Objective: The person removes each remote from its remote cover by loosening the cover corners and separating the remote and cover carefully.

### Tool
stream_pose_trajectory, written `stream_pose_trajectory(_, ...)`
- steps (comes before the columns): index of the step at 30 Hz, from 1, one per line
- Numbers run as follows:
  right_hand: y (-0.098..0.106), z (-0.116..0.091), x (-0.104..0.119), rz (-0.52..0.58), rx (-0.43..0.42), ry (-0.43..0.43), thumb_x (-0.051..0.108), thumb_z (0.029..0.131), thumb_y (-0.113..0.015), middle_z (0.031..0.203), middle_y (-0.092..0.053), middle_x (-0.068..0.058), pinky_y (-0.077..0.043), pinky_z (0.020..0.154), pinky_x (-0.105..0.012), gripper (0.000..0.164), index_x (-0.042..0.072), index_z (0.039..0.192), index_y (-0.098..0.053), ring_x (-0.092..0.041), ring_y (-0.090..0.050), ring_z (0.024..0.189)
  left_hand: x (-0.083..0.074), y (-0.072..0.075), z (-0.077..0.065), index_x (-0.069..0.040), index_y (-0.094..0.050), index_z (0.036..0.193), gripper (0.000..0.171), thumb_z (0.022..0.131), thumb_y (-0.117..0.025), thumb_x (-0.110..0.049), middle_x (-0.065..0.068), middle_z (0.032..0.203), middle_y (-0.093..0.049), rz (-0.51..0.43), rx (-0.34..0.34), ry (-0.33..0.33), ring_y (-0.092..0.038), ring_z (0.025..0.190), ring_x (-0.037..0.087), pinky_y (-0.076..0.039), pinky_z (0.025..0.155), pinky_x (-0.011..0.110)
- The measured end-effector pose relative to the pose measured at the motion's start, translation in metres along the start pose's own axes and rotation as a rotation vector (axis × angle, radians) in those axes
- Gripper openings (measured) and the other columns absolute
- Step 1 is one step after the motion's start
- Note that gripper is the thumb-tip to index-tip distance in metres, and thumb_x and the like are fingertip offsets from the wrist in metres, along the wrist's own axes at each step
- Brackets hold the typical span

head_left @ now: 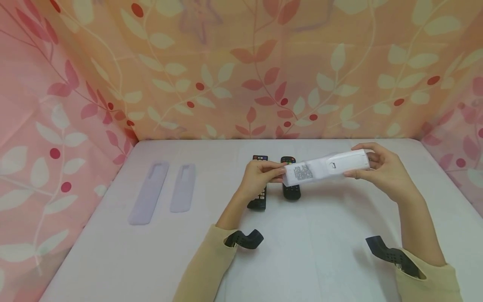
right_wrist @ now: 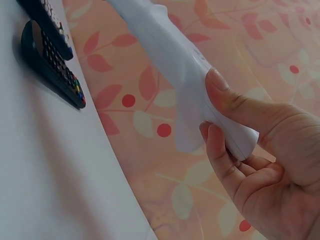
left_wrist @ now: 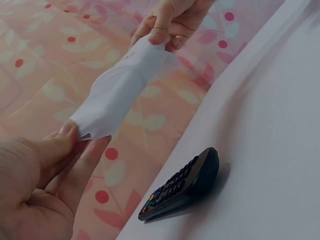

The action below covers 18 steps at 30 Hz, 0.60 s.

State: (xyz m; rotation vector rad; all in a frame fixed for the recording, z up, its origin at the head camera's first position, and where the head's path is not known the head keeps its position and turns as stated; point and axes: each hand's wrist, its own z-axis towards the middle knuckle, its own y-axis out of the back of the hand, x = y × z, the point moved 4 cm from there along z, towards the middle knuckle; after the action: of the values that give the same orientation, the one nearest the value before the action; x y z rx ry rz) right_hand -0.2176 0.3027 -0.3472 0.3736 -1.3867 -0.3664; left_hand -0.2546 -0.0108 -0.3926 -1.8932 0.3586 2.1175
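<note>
A white remote control (head_left: 349, 162), its battery-cover side showing in the head view, is held above the table and lies partly inside a thin whitish sleeve (left_wrist: 112, 95). My left hand (head_left: 260, 178) pinches the sleeve's left end between thumb and fingers. The remote's right end is gripped by my right hand (head_left: 388, 174), with the thumb along one side and fingers round the other. In the right wrist view, a loose flap of the sleeve hangs beside the right fingers. Below the held remote lie two black remotes, one (head_left: 292, 193) under the sleeve, the other (head_left: 258, 203) partly hidden behind my left hand.
Two flat, translucent covers (head_left: 149, 195) (head_left: 183, 188) with cut-outs near their far ends lie on the left of the white table (head_left: 302, 251). A leaf-patterned cloth (head_left: 226, 75) rises along the back and sides. Each wrist carries a black mount (head_left: 247, 240).
</note>
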Motion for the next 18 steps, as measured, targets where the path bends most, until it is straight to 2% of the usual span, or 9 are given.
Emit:
stream_pose_trajectory(8,0.0021,-0.0003,0.0016,-0.029,-0.023,-0.005,0.001,0.084,-0.088,0.103,-0.067,0.024,-0.058,0.066,-0.018,0.054,0.021,0.126,-0.061,0.004,-0.067,0.087,-0.0057,0.0005,-0.0016,0.011,-0.077,0.112,0.019,0.095,-0.074,0.002,0.025,0.112,-0.077,0.051,-0.061,-0.087,-0.079,0.087,0.022,-0.065,0.08,0.035)
stream_pose_trajectory(13,0.002,-0.0001,0.0033,-0.007,-0.032,-0.012,-0.001,0.083,-0.088,0.102,-0.068,0.023,-0.057,0.065,-0.018,0.055,0.021,0.125,-0.062,0.004,-0.067,0.087,-0.0076,0.0009,-0.0023,0.011,-0.077,0.111,0.018,0.095,-0.074,0.003,0.025,0.11,-0.077,0.056,-0.081,-0.081,-0.079,0.086,0.024,-0.065,0.079,0.034)
stream_pose_trajectory(18,0.0032,0.0003,0.0002,-0.031,-0.047,-0.029,0.002,0.083,-0.09,0.102,-0.066,0.025,-0.057,0.066,-0.017,0.055,0.024,0.124,-0.062,0.006,-0.066,0.087,-0.0071,0.0002,-0.0022,0.011,-0.077,0.111,0.018,0.095,-0.074,0.004,0.026,0.11,-0.076,0.046,-0.077,-0.069,-0.08,0.086,0.026,-0.065,0.079,0.035)
